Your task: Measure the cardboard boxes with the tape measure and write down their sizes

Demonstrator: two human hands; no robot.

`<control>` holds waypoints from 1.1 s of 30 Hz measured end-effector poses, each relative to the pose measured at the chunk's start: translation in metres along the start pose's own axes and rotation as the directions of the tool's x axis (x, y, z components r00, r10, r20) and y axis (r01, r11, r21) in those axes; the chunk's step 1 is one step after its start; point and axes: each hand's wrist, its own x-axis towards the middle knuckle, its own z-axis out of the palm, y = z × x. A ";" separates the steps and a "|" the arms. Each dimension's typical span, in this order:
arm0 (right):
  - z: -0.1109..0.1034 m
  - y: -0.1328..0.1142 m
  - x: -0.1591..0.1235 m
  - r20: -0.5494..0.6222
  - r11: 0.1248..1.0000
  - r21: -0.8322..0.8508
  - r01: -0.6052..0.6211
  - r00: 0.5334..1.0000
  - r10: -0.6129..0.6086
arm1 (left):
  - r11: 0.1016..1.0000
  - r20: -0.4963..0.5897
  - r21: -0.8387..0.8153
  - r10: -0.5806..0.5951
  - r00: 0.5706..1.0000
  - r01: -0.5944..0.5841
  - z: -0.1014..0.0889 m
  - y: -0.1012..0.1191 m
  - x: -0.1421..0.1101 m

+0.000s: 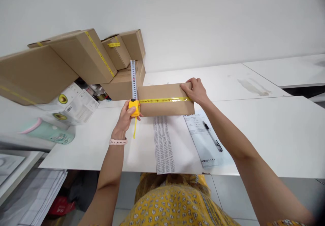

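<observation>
My left hand is closed around a yellow tape measure, its thumb on the case. The extended blade points away from me past the left end of a cardboard box. A yellow strap hangs from the case. A strip of yellow printed tape runs along the box. With thumb and bent fingers, my right hand grips the box at its far right corner. Under and in front of the box lie a sheet of printed rows and a light blue form with a black pen on it.
Several taped cardboard boxes are stacked at the back left against the wall. Nearer stand a white carton with avocado pictures and a mint-green tumbler. The white desk has its front edge close to my body. Papers lie lower left.
</observation>
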 end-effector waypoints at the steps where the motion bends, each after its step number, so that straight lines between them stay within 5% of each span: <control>1: 0.005 -0.001 0.005 -0.042 0.998 -0.046 0.048 0.998 -0.050 | 1.000 -0.001 -0.001 -0.014 1.000 0.014 0.001 -0.002 0.002; 8: 0.024 -0.016 0.032 0.071 0.930 -0.207 0.304 0.953 -0.295 | 0.994 -0.018 -0.021 0.110 0.994 -0.110 0.034 -0.001 -0.026; 13: 0.028 -0.023 0.026 0.084 0.894 -0.299 0.332 0.943 -0.322 | 0.977 0.226 -0.176 -0.079 0.971 0.121 0.087 -0.024 -0.065; 16: 0.027 -0.022 0.021 0.083 0.874 -0.333 0.353 0.935 -0.345 | 0.959 0.281 -0.185 -0.159 0.946 0.216 0.106 -0.041 -0.072; 33: 0.026 -0.019 0.023 0.142 0.824 -0.368 0.430 0.902 -0.407 | 0.947 0.252 -0.199 -0.199 0.947 0.252 0.133 -0.087 -0.077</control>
